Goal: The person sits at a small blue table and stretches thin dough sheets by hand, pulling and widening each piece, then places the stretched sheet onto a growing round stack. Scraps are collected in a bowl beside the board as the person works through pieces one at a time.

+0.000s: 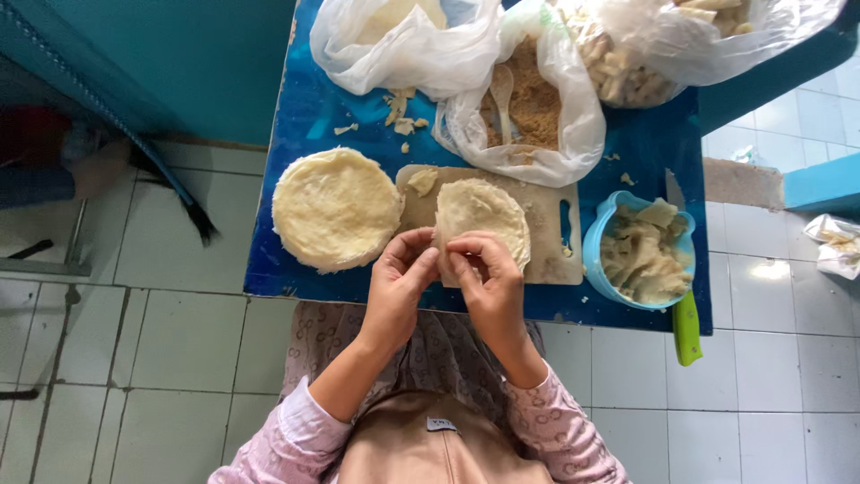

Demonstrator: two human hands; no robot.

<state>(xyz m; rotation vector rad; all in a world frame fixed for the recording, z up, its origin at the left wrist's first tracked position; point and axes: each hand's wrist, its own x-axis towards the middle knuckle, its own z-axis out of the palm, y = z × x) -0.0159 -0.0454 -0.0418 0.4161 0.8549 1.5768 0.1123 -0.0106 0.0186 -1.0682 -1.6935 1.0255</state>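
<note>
Wrapper sheet [484, 215], thin and round, lay on the cutting board [546, 233] near the front edge of the blue desk [296, 269], and you had its near rim pinched. Your left hand [399, 282] and right hand [488, 282] met at that rim, touching each other, each grip narrow and closed on the sheet's edge between thumb and fingertips.

Judging from how thin the sheet looked, a hard or uneven pull could have torn it, and since the rest of it rested on the board, any sticking there would have added to the strain. The stack of wrappers [336, 208] sat just beside the board toward the left edge, so a wide elbow could have nudged it. The blue bowl [598, 260] of pale scraps overhung the front right corner, with a green-handled knife [687, 327] sticking out past the desk edge; a knock could have sent either to the tiled floor.

Your fingers hid the exact pinch point, so you could not tell whether one layer or several were held. The plastic bags [421, 54] along the back edge were cut off, and a spoon [502, 90] lay in brown crumbly filling [537, 108].
</note>
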